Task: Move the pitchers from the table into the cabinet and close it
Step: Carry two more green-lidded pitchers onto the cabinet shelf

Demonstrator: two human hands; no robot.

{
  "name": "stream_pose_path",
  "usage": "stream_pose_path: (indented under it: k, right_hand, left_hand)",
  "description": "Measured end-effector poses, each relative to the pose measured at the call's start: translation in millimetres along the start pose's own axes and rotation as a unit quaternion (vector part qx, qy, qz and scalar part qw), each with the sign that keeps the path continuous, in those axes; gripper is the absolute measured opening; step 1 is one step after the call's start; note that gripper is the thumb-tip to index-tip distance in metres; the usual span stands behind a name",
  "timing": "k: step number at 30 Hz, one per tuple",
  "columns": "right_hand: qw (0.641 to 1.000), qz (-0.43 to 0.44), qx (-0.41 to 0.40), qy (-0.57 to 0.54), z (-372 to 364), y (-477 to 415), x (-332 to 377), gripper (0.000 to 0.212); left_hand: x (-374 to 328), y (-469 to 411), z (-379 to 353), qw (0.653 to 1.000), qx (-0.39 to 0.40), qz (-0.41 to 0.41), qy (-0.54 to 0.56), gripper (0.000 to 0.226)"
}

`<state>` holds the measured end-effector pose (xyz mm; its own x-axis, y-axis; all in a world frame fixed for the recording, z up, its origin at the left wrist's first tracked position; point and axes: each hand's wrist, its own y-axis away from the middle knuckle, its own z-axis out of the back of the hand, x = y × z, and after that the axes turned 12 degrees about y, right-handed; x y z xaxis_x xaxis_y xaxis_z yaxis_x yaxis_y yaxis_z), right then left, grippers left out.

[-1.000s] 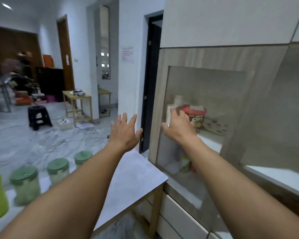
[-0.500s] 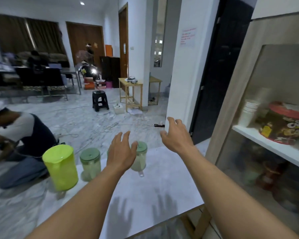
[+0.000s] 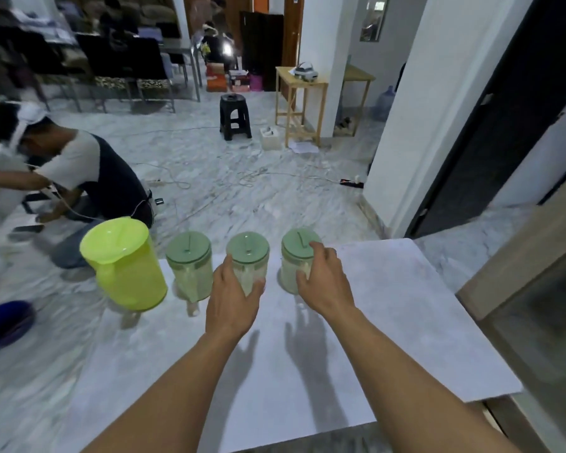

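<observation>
Several pitchers stand in a row along the far edge of the white table (image 3: 389,322). At the left is a big yellow-green pitcher (image 3: 125,266). Beside it stand three clear pitchers with pale green lids: a left one (image 3: 190,266), a middle one (image 3: 248,256) and a right one (image 3: 295,256). My left hand (image 3: 234,299) wraps around the front of the middle pitcher. My right hand (image 3: 322,279) curls around the right pitcher's side, fingertips on its lid. Both pitchers stand on the table. The cabinet (image 3: 543,305) shows at the right edge.
A person (image 3: 79,178) crouches on the marble floor just beyond the table's left end. Cables trail across the floor. A black stool (image 3: 234,117) and a small wooden table (image 3: 299,103) stand further back. A white pillar (image 3: 422,125) rises right of the table.
My view swung from the cabinet to the table. Both hands reached forward and down from mid-air and closed around the middle and right green-lidded pitchers.
</observation>
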<state>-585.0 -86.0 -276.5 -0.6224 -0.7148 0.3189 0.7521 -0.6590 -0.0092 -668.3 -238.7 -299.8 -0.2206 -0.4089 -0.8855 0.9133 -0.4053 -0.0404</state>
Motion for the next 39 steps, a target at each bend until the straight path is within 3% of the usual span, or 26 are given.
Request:
stream_pose_path:
  k: [5, 11, 18, 25, 31, 39]
  right_hand:
    - [0.994, -0.073, -0.001, -0.082, -45.4, -30.3, -19.1, 0.067]
    - [0.969, -0.167, 0.033, -0.180, -97.6, -49.6, -34.8, 0.053]
    - [0.933, -0.182, 0.023, -0.310, -116.2, -68.1, -35.1, 0.017]
    - [0.920, -0.191, -0.011, -0.343, -126.6, -74.4, -30.1, 0.018]
    - [0.913, -0.179, -0.040, -0.364, -122.2, -73.9, -28.2, 0.012]
    - [0.899, -0.164, -0.078, -0.398, -54.9, -73.5, -6.0, 0.028]
  left_hand:
    - [25.9, -28.7, -39.1, 0.972, -0.088, 0.162, 0.143, 0.095]
    - [57.1, -54.8, -64.2, 0.953, -0.083, 0.229, 0.181, 0.061]
    - [69.4, -74.3, -81.4, 0.972, -0.063, 0.176, 0.141, 0.034]
    - [74.8, -72.1, -86.1, 0.975, -0.112, 0.133, 0.138, 0.022]
    - [63.7, -73.9, -83.2, 0.973, -0.157, 0.105, 0.133, 0.027]
    - [1.3, -84.3, -49.0, 0.968, -0.162, 0.061, 0.182, 0.030]
